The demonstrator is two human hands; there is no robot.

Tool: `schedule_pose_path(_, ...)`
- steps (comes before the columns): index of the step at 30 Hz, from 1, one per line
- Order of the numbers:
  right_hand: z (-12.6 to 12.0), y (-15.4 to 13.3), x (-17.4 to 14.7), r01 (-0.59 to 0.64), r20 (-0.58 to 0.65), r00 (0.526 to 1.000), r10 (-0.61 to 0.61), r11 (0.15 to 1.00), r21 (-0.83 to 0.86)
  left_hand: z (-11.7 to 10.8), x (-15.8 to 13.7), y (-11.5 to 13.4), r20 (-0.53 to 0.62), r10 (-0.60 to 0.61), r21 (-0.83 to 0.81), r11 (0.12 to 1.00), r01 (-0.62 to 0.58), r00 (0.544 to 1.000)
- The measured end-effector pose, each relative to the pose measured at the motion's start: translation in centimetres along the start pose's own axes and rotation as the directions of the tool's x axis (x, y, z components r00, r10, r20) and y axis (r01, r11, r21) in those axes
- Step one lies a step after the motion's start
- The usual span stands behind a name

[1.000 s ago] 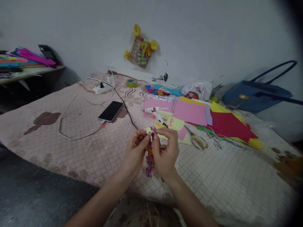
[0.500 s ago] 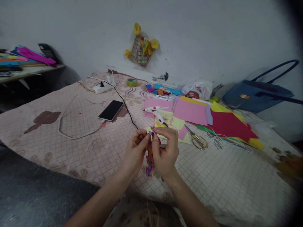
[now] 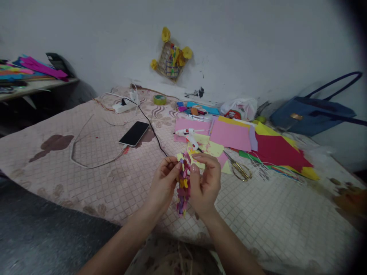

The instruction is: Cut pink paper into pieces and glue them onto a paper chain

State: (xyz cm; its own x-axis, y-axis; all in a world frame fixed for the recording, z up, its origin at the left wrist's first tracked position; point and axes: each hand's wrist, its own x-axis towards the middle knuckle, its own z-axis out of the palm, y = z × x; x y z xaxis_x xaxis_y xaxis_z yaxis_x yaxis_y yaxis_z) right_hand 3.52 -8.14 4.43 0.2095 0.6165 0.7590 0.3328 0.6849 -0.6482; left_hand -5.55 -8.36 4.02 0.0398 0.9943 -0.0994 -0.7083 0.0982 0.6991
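My left hand pinches a narrow strip of small paper cut-outs near its top end. Purple, pink, yellow and maroon pieces cover the strip, which hangs down between my hands. Just to its right, my right hand is held with thumb and forefinger a little apart and nothing visible between them. Beyond my hands, a white glue gun lies on pale yellow and pink paper. Gold-handled scissors rest to the right of my right hand.
A phone on a white cable lies left, near a power strip. Green tape sits at the back. Pink sheets, red paper and white string lie right, before a blue bag.
My right hand has moved slightly right, its fingers coming off the strip, so more of the yellow and pink pieces show. My left hand stays in place.
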Motion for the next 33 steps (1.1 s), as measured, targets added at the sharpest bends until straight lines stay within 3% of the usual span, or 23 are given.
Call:
schedule_pose_path(8, -0.33, 0.12, 0.17, -0.066, -0.002, 0.998, 0.066, 0.997, -0.043, -0.02, 0.06, -0.03, -0.012, 0.012, 0.018, 1.000, -0.012, 1.000)
schedule_pose_path(17, -0.91, 0.10, -0.54, 0.060, 0.057, 0.997, -0.058, 0.998, -0.029, -0.11, 0.05, -0.10, -0.020, 0.010, 0.008, 1.000, -0.009, 1.000)
schedule_pose_path(33, -0.78, 0.04, -0.49, 0.114, 0.095, 0.991, -0.098, 0.977, -0.179, 0.00, -0.02, -0.05, -0.034, 0.018, 0.023, 1.000, -0.017, 0.999)
